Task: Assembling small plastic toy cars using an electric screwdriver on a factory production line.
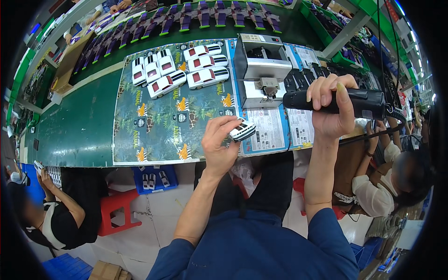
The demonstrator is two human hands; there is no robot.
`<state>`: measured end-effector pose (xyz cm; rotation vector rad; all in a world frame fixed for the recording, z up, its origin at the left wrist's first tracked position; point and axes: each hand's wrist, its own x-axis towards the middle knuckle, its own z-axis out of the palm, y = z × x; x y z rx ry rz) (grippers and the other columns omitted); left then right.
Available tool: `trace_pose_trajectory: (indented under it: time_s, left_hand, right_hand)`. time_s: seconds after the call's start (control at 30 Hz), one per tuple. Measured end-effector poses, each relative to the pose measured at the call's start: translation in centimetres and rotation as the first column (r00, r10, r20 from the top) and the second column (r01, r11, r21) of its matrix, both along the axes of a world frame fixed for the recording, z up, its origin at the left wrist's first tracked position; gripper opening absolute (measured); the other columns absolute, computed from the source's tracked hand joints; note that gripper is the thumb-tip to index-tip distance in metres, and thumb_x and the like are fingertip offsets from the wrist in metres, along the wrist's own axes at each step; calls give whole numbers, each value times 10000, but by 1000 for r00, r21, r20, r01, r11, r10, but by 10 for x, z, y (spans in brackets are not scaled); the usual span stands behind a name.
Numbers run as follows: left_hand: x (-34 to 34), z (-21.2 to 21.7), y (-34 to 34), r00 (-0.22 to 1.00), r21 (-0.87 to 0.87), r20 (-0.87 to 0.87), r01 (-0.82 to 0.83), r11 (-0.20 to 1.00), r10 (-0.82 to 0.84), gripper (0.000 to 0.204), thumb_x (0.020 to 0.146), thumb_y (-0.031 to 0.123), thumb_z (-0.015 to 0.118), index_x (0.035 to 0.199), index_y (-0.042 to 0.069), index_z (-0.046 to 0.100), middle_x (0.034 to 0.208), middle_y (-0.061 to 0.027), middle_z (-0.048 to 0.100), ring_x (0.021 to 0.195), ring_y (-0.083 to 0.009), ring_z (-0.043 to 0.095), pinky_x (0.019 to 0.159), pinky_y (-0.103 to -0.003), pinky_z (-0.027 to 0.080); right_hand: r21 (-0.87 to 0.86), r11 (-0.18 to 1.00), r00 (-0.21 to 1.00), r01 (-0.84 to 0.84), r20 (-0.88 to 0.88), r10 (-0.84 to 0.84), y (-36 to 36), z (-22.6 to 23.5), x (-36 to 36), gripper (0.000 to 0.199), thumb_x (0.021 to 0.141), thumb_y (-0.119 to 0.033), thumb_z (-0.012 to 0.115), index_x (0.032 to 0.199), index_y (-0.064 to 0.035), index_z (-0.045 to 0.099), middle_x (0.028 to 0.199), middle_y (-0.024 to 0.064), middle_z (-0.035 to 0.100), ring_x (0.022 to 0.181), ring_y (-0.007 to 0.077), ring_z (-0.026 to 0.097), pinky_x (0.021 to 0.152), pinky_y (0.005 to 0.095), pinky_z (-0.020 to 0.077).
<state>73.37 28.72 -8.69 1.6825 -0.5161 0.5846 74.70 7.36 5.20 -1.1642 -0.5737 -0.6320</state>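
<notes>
My left hand [219, 147] pinches a small white toy car [243, 130] with black markings, over the front edge of the bench. My right hand [332, 105] is wrapped round a thick black electric screwdriver [361, 100] with a cord at its outer end. The tool lies sideways in the air, its inner end near the front of a metal screw feeder [266, 69]; its tip cannot be made out. To the left of the feeder, several white toy cars with red windows [207, 77] sit on a patterned printed sheet [158, 126].
Dark parts [298, 80] lie right of the feeder. Several purple-and-green pieces [203, 16] line the green belt at the back. Below the bench are a blue bin [163, 186] with white cars and a red stool [119, 212]. People sit at left [60, 210] and right [373, 186].
</notes>
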Motion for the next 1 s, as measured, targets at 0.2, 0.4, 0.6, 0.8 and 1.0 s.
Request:
trace_pose_trajectory:
  time_s: [0.2,0.4,0.6,0.8,1.0]
  left_hand:
    - [-1,1,-5,1000,-10,-6,16,1000,-16,393,648,-89,715,1017,46,710,1055,-108,680,951,-248,637,836,-331,494]
    - [0,0,-5,1000,-22,-2,21,1000,-21,392,653,-98,713,1018,44,710,1058,-111,679,964,-242,642,838,-320,499]
    - [0,3,31,995,7,51,-84,996,83,401,649,-99,713,1018,58,712,1058,-108,681,962,-257,646,844,-330,507]
    - [3,10,180,796,98,144,-603,792,588,392,648,-104,737,1004,57,700,1044,-108,675,971,-288,641,865,-365,506]
    - [-40,-14,325,563,-1,66,-826,564,824,297,779,-6,790,1058,-6,690,1046,-74,660,927,-165,637,823,-286,511]
  right_hand:
    - [7,1000,1000,-4,1,4,-6,0,-6,108,900,-109,597,857,-37,530,630,49,498,515,142,484,579,326,464]
    - [-14,1000,1000,-7,17,7,-9,1,-8,105,898,-112,590,868,-36,523,634,51,492,517,144,479,574,324,460]
    - [25,999,998,-21,-59,23,-2,-5,-5,96,910,-106,546,854,-58,484,656,33,460,551,143,462,565,309,427]
    - [-78,997,991,6,-132,-16,-46,-19,-19,140,957,-137,516,842,-80,459,682,13,412,588,123,413,603,284,359]
    - [-160,987,953,22,-295,-69,-42,-41,-10,105,956,-116,523,883,-55,480,671,24,428,580,128,435,615,277,382]
